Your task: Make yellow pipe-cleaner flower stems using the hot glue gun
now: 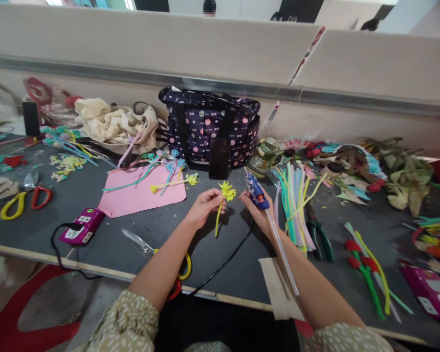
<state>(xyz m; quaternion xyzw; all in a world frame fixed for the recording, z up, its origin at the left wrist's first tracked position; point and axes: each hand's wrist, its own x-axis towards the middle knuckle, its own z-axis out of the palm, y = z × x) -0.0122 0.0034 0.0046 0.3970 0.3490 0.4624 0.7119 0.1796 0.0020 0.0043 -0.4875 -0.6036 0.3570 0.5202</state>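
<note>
The left hand has thumb and fingertips closed on a yellow pipe-cleaner flower, its stem hanging below them. The right hand's fingers wrap a blue glue gun, nozzle pointing up and away, a clear glue stick trailing from its back over the forearm.

Both hands are above a dark grey tabletop with a pale wooden front edge, against a low off-white partition crossed by a grey metal strip. Beyond the left fingertips lie a pink sheet and, farther left, a magenta power strip. A black phone leans against a navy patterned bag beyond both hands; the bag's printed lettering is too small to read. Right of the right-hand fingers lies a bundle of pastel pipe cleaners.
</note>
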